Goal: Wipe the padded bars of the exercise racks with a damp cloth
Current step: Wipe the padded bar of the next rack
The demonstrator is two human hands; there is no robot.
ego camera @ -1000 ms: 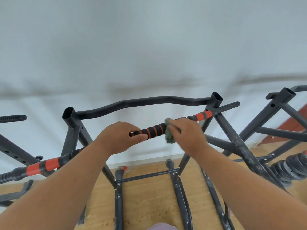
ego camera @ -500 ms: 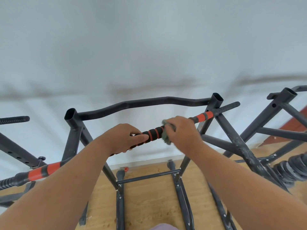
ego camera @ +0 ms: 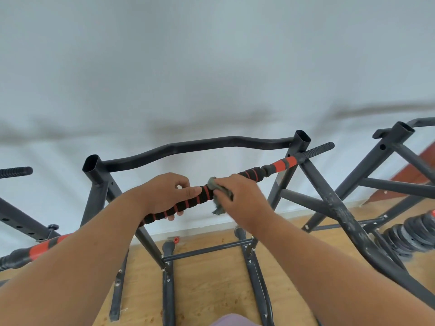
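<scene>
Head view: padded bar point(ego camera: 188, 203) runs diagonally across dark rack point(ego camera: 96, 175), near centre. Left hand point(ego camera: 164, 196) grasps the bar's padding. Right hand point(ego camera: 240, 196), just right, grips grey cloth point(ego camera: 217, 208) against the bar. Wooden floor point(ego camera: 207, 290) below.

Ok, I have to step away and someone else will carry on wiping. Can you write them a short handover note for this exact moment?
Left hand: grips the padded bar of the middle rack, steadying it.
Right hand: holds the grey cloth wrapped against the same bar, just right of the left hand.
Done: cannot tell from the picture which stretches are already wiped.
Left: the foam under the left hand, the bar's orange ends, and the padded bar at far left.
</scene>
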